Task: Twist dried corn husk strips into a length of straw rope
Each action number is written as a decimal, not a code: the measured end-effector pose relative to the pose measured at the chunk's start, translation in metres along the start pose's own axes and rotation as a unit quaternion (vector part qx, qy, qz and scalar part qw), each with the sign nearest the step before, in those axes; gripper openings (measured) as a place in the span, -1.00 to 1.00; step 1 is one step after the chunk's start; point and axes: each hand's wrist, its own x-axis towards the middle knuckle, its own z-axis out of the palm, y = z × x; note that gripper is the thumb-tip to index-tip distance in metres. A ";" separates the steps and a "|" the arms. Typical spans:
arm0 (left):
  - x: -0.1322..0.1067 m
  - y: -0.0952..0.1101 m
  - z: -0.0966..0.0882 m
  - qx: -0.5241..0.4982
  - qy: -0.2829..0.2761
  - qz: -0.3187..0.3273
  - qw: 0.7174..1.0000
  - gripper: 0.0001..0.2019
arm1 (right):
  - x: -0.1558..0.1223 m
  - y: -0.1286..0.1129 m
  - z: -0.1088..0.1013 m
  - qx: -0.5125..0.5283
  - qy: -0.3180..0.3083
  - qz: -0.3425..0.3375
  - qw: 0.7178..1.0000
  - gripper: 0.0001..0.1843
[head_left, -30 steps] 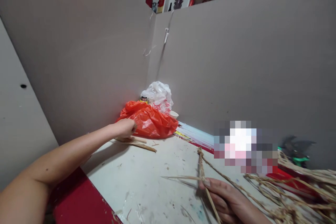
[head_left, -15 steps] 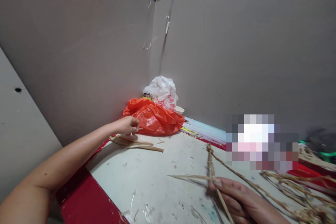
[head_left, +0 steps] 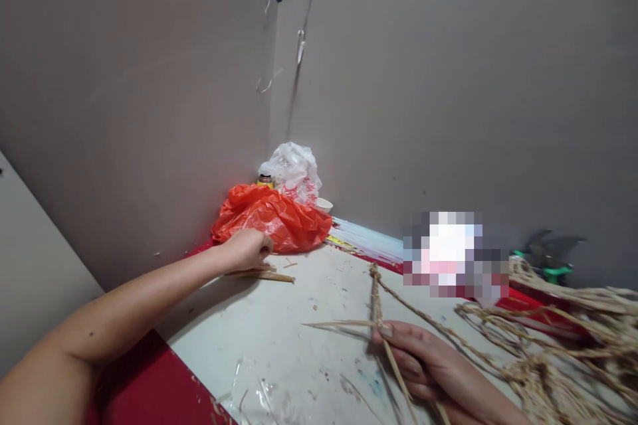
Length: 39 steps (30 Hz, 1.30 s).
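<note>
1. At 5 o'clock in the view, the right hand (head_left: 423, 355) has its grip clamped, thumb and index finger together, on a braided fibre cord (head_left: 377, 299).
2. From this grip the cord runs up to a knotted end near 12 o'clock of the hand. A loose strand (head_left: 339, 324) points to 9 o'clock and tapers to a tip; a flat fibre tail (head_left: 397, 375) slants down to 5 o'clock.
3. At 8 o'clock, the left hand (head_left: 245, 251) has its fingers curled in; whether its grip is on something cannot be told. It is over the dry strips (head_left: 279, 277), which lie on the bench (head_left: 294, 358) under and just beyond it.
4. Just past the left hand sits an orange-red plastic bag (head_left: 294, 222). A white plastic bag (head_left: 296, 169) is behind it at its 1 o'clock, a jar (head_left: 265, 181) at its 12 and a white bowl (head_left: 325, 204) at its 3.
5. From the knotted end, a thin twisted rope (head_left: 423, 307) runs toward 4 o'clock, where a tangled fibre heap (head_left: 543, 382) lies.
6. Further out, toward 3 o'clock, are a pixelated patch and a dark object with green parts (head_left: 557, 274).
7. Grey panels (head_left: 473, 93) rise behind; a white hook (head_left: 300, 46) hangs at 12 o'clock.
</note>
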 end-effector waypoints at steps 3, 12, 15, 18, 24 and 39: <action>0.007 0.008 0.001 -0.022 -0.035 0.006 0.999 -0.92 | 0.000 0.000 0.000 -0.003 0.001 -0.005 1.000 -0.61; -0.012 0.005 -0.001 0.022 -0.091 -0.011 0.996 -0.90 | 0.001 0.001 -0.002 -0.011 -0.010 0.000 1.000 -0.63; -0.016 0.004 0.007 0.031 -0.082 -0.017 0.996 -0.90 | 0.000 0.001 -0.001 -0.014 -0.009 0.002 1.000 -0.61; -0.014 0.002 0.011 0.019 -0.065 -0.024 0.997 -0.91 | -0.001 0.000 0.001 -0.015 -0.008 -0.001 1.000 -0.61; -0.009 -0.007 -0.009 -0.173 -0.079 -0.040 0.981 -0.80 | 0.000 0.001 -0.002 0.005 -0.008 0.003 1.000 -0.62; -0.010 0.000 0.021 -0.039 -0.042 -0.008 0.998 -0.95 | 0.003 0.006 -0.003 0.014 -0.009 0.012 1.000 -0.66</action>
